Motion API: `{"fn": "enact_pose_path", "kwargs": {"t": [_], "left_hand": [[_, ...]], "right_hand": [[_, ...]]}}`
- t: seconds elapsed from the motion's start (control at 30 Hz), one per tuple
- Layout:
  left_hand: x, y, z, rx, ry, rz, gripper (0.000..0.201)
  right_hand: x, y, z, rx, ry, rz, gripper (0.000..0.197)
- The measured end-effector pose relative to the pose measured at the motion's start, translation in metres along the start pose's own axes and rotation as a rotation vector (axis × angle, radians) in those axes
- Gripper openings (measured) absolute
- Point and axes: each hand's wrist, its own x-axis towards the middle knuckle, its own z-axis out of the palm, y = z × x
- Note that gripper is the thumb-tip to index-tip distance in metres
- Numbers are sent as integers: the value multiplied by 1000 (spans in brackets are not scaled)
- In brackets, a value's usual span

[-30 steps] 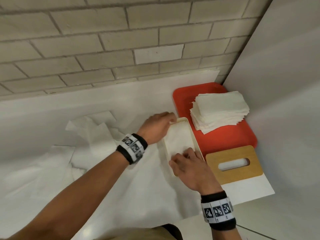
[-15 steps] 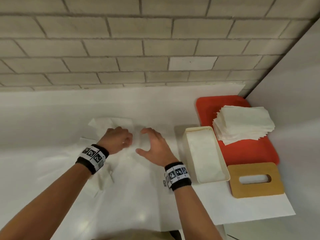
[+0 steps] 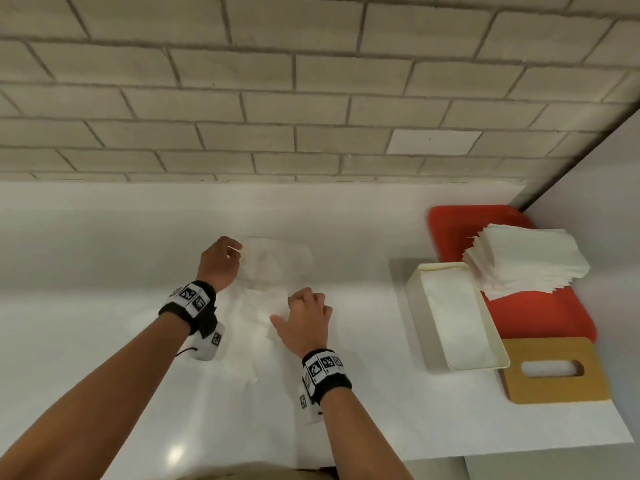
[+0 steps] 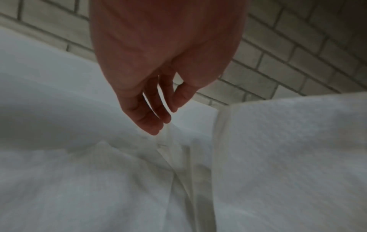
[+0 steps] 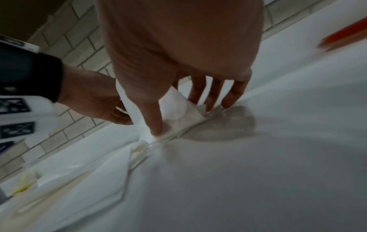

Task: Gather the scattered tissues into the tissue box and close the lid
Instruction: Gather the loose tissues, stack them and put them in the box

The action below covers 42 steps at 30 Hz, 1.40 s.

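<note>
Several white tissues [image 3: 277, 268] lie overlapped on the white counter between my hands. My left hand [image 3: 230, 251] pinches the far left corner of a tissue; in the left wrist view its fingertips [image 4: 157, 127] touch a crumpled tissue [image 4: 174, 150]. My right hand [image 3: 299, 306] pinches the near right edge of the same tissue, and a fold of that tissue [image 5: 174, 108] stands up between thumb and fingers. The cream tissue box [image 3: 420, 306] stands open to the right with tissues inside. Its wooden slotted lid [image 3: 554, 389] lies beside it at the front.
A red tray [image 3: 460, 230] at the back right carries a tall stack of tissues [image 3: 526, 261]. A brick wall runs along the back and a grey side wall closes the right. More loose tissues [image 5: 83, 169] lie left of my hands.
Both hands left the tissue box and moved left to the loose tissues. They now take hold of a tissue at its far left corner and near right edge.
</note>
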Motion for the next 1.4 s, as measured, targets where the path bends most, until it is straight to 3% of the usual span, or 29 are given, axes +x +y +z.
{"fn": "enact_pose_path", "kwargs": {"t": [0.03,0.1,0.17,0.3,0.4,0.47,0.53,0.6,0.67,0.8,0.87,0.97,1.03,1.13,1.3,1.4], "left_hand": [[16,-4,3,-88,-21,-90,11],[37,-7,11,-196,-73,-279,41],[49,-9,24,-242,-129,-347,60],[45,9,36,-91,-186,-233,43],[30,29,33,-274,-197,-128,34],[17,38,26,-466,-220,-70,31],[5,40,17,-674,-250,-70,30],[-17,44,2,-813,-264,-121,41],[-41,44,-12,-834,-250,-152,20],[-72,1,-11,-674,-235,-131,22],[-87,-28,-5,-618,-284,-149,24],[-107,-51,1,-642,-337,-225,41],[-117,-57,3,-631,-362,-227,44],[-126,-52,-1,-618,-418,-158,35],[-145,-31,-9,-740,-559,-53,27],[-155,-24,-2,-762,-641,-45,26]], "right_hand": [[-2,0,0,40,-2,-18,43],[-8,6,-1,153,14,-16,40],[-18,11,-10,287,92,17,45],[-35,22,-44,630,204,136,35],[-47,40,-65,786,287,236,20],[-49,53,-66,811,349,327,26],[-50,66,-61,748,366,457,26],[-51,82,-52,622,319,567,50],[-51,94,-44,510,306,646,49],[-55,101,-42,240,306,706,53],[-60,98,-42,122,395,649,58],[-68,71,-45,141,583,402,38],[-74,40,-46,264,503,283,27],[-84,-3,-32,440,299,245,28],[-103,-33,-10,668,81,385,54],[-108,-34,-9,1084,164,515,48]]}}
